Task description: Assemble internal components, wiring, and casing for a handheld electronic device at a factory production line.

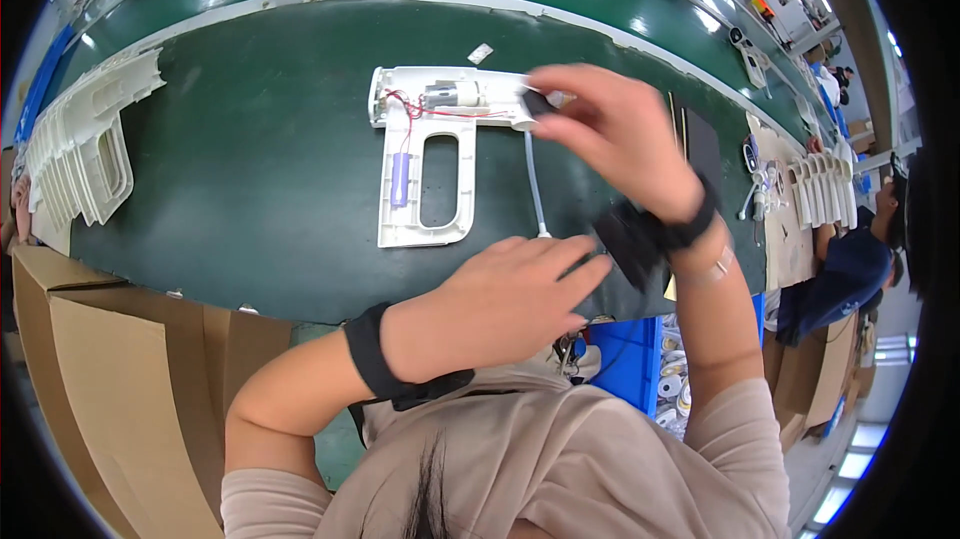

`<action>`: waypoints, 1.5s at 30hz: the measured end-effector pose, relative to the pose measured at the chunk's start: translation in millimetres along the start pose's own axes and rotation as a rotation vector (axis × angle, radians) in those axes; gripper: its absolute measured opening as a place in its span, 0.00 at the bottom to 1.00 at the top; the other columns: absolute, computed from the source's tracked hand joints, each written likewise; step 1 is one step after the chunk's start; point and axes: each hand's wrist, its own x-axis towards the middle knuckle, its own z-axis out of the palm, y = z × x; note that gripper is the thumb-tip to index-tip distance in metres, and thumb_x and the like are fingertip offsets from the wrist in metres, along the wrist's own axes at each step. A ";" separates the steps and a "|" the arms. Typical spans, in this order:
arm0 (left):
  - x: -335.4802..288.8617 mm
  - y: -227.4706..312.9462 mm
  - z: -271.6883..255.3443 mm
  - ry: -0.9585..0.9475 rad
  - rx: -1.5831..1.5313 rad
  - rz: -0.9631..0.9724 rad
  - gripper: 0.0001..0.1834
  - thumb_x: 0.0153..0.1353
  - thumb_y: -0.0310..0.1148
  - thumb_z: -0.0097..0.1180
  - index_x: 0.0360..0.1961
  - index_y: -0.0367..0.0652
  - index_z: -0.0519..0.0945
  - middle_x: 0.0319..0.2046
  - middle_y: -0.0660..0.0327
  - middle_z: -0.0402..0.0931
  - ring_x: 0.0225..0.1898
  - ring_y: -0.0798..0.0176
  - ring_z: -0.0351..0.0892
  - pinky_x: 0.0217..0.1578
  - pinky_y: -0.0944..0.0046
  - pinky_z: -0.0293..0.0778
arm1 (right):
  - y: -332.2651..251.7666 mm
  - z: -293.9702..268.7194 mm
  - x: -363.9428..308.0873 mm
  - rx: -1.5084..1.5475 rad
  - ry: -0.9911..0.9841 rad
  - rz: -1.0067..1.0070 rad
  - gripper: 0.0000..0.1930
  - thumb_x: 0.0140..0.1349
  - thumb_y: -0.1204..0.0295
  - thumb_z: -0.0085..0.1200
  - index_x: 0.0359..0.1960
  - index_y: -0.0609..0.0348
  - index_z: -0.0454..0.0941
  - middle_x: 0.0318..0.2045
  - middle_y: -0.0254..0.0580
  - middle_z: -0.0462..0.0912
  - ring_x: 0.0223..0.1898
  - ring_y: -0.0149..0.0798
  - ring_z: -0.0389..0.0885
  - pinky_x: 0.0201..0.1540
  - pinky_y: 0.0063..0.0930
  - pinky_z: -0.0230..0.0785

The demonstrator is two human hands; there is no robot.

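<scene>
A white plastic gun-shaped housing half (470,179) lies on the green table with its inside up. A motor (455,94) with red wires sits in its barrel, and a purple cylindrical battery (400,179) in its grip. My right hand (620,139) pinches a small black part (537,102) at the barrel's right end; the fingers partly cover it. From that end a thin clear tube (533,179) runs toward me. My left hand (495,304) is held near the tube's lower end, its fingers stretched and apart, with nothing visible in them.
Nested white housing shells (90,149) stand at the table's left. A small white piece (480,54) lies beyond the housing. Cardboard boxes (130,369) are at the lower left, a blue bin (630,369) under the table edge. Another person (850,259) is at the right.
</scene>
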 end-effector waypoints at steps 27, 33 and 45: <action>97.6 -6.5 50.3 0.077 -1.502 -0.704 0.21 0.62 0.30 0.54 0.55 0.35 0.69 0.52 0.53 0.71 0.55 0.57 0.72 0.54 0.60 0.68 | 60.9 -109.6 -206.6 -0.439 0.305 0.459 0.07 0.55 0.74 0.59 0.35 0.62 0.79 0.32 0.42 0.80 0.32 0.37 0.79 0.36 0.28 0.72; 174.1 -16.8 135.2 -0.122 -1.441 -0.735 0.10 0.63 0.33 0.53 0.42 0.40 0.74 0.40 0.63 0.76 0.41 0.68 0.76 0.43 0.67 0.73 | 69.8 -66.2 -256.5 -0.391 0.334 0.489 0.12 0.51 0.74 0.59 0.39 0.58 0.77 0.33 0.45 0.76 0.37 0.49 0.77 0.41 0.37 0.70; 198.1 -9.1 148.5 -0.086 -1.225 -0.914 0.11 0.64 0.38 0.54 0.33 0.42 0.72 0.28 0.64 0.74 0.27 0.70 0.73 0.30 0.69 0.72 | 68.4 -70.3 -253.9 -0.358 0.330 0.542 0.18 0.53 0.72 0.59 0.48 0.53 0.75 0.43 0.42 0.73 0.39 0.46 0.78 0.40 0.35 0.73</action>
